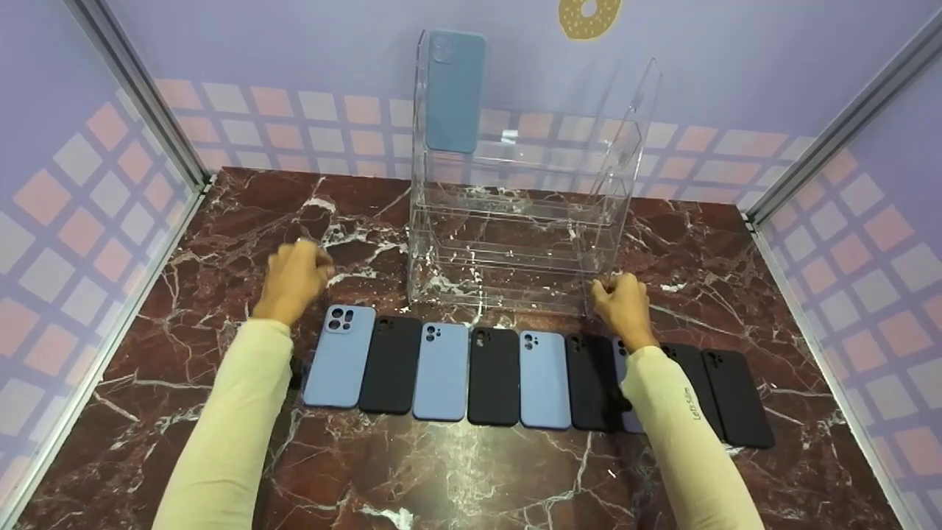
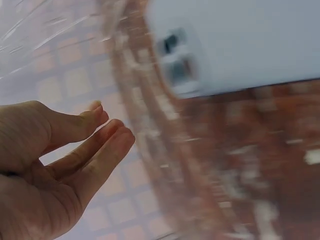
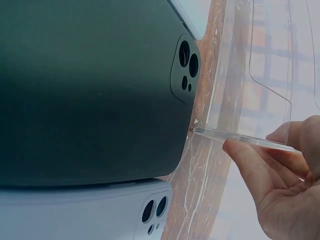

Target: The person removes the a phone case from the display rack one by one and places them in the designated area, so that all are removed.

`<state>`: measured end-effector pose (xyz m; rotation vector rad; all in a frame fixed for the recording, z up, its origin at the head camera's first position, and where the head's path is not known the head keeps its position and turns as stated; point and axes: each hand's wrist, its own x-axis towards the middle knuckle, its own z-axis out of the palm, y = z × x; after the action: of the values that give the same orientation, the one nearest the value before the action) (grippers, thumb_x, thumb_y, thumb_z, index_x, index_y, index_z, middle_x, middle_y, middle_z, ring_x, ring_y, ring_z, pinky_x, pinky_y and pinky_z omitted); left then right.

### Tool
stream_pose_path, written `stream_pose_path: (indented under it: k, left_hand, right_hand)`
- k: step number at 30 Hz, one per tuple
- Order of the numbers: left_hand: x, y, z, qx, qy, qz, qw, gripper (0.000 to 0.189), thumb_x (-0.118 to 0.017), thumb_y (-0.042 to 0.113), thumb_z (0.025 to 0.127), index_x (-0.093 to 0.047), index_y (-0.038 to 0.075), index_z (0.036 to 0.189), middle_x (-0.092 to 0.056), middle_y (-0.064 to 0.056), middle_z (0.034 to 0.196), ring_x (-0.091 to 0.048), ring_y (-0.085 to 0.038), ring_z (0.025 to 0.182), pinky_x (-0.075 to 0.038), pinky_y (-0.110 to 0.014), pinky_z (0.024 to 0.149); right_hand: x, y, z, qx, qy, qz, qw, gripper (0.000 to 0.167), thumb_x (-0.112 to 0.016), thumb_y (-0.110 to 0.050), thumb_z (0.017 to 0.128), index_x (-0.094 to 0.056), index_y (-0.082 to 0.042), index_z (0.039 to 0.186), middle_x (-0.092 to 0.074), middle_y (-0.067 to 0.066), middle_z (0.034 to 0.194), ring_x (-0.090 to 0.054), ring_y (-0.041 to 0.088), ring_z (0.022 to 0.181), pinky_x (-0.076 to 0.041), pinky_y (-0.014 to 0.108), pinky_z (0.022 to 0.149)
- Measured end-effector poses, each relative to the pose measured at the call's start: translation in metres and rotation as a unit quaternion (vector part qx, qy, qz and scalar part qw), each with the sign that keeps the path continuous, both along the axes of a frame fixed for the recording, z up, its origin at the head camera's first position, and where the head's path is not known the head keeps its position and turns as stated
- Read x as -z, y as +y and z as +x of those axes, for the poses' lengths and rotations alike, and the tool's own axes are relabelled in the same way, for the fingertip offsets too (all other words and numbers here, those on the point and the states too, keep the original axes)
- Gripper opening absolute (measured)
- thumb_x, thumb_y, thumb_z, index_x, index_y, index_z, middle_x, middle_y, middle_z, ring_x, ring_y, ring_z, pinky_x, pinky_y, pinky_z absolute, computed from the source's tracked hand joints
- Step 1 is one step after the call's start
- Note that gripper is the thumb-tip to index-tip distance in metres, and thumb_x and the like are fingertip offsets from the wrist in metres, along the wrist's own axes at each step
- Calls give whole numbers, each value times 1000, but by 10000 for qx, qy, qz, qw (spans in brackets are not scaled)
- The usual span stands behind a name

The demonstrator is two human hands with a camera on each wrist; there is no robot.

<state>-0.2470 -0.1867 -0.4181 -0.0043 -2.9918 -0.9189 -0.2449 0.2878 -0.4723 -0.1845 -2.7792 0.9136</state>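
Note:
A clear acrylic display stand [image 1: 515, 258] with stepped tiers stands at the back middle. One blue phone case [image 1: 456, 92] leans upright in its top tier at the left. My right hand [image 1: 624, 303] pinches the lower front edge of the stand's right side panel [image 3: 240, 137] between thumb and fingers. To the left of the stand, my left hand [image 1: 294, 276] hovers over the table with nothing in it. In the left wrist view its thumb and fingers [image 2: 112, 137] are lightly bent and apart. Below it lies the leftmost blue phone case [image 1: 340, 368].
Several phone cases, blue and black, lie in a row before the stand, among them a black case [image 1: 494, 379] and a blue case [image 1: 544, 383]. My right forearm partly covers some. Panelled walls [image 1: 59, 221] enclose the marbled table [image 1: 441, 471] at the back and sides.

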Motion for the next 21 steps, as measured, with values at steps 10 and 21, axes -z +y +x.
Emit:
stream_pose_path:
  k: [10, 21]
  left_hand:
    - [-93, 36, -42, -192, 605, 395, 9972, 29, -57, 5, 101, -62, -6, 127, -66, -27, 123, -67, -43, 104, -56, -47, 90]
    - [-168, 105, -83, -313, 862, 391, 9950, 62, -55, 19, 104, -29, 14, 159, -37, -6, 161, -44, -18, 141, -37, -26, 112]
  right_hand:
    - [2, 2, -1, -46, 49, 46, 10000, 39, -64, -14, 95, -61, -8, 56, -58, 1, 56, -52, 23, 55, -45, 40, 59]
    - [1, 1, 0, -86, 26, 21, 10000, 46, -63, -14, 96, -51, -11, 52, -49, -3, 49, -41, 15, 46, -35, 33, 51]
